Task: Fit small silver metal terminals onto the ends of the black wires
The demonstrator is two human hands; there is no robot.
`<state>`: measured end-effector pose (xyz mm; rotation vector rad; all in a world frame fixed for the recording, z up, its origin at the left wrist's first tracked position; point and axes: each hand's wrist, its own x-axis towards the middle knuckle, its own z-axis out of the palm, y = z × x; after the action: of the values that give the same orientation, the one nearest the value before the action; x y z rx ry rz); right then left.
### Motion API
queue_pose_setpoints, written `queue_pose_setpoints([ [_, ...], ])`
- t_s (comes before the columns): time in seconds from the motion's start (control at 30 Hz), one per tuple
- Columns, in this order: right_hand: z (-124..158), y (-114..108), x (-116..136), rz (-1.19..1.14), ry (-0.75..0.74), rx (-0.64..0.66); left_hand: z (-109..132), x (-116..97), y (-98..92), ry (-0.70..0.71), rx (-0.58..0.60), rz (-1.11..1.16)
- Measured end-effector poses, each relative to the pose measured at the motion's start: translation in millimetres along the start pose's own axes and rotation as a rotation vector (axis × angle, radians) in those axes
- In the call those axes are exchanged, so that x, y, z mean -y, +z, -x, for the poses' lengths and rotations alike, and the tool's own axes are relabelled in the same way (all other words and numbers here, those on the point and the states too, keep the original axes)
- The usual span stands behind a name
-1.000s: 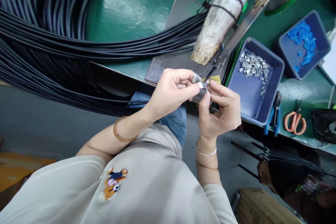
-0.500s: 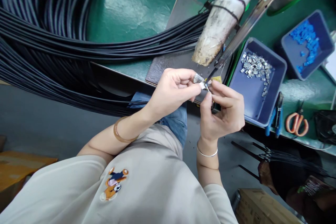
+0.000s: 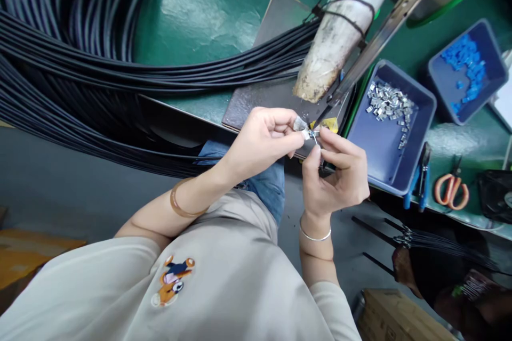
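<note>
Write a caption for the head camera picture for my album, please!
Left hand and right hand close together at a tiny piece, near a blue tray of silvery bits.

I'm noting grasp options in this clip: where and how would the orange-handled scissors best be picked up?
Probably by the orange handles, from the near table edge, most easily with the right hand: they face that edge, while the blades point away from the person.

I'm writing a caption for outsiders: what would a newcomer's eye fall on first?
Probably the thick sweep of black cables at upper left. Next, the left hand and right hand, close together at a tiny part below a stained white tube. To their right, shiny silver pieces lie in a blue tray.
</note>
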<state>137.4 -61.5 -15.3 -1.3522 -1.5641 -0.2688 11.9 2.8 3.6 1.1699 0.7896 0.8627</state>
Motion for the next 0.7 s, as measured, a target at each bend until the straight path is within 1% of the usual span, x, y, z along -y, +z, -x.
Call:
queue_pose_setpoints([
  [0.2,-0.1,0.3,-0.6,-0.038,0.042,-0.02,-0.2,1.4,-3.5,-0.046,0.064,-0.011],
  [0.33,-1.3,-0.6,-0.9,-0.03,0.018,-0.02,-1.0,1.0,-2.7,-0.026,0.051,-0.029],
  [0.53,-2.1,-2.2,-2.5,-0.015,0.04,0.02,-2.9,2.0,-1.0,0.02,0.017,-0.019],
  [0.7,-0.9,-2.0,-2.6,-0.04,0.07,0.034,-4.0,2.3,-3.0,-0.032,0.053,0.029],
])
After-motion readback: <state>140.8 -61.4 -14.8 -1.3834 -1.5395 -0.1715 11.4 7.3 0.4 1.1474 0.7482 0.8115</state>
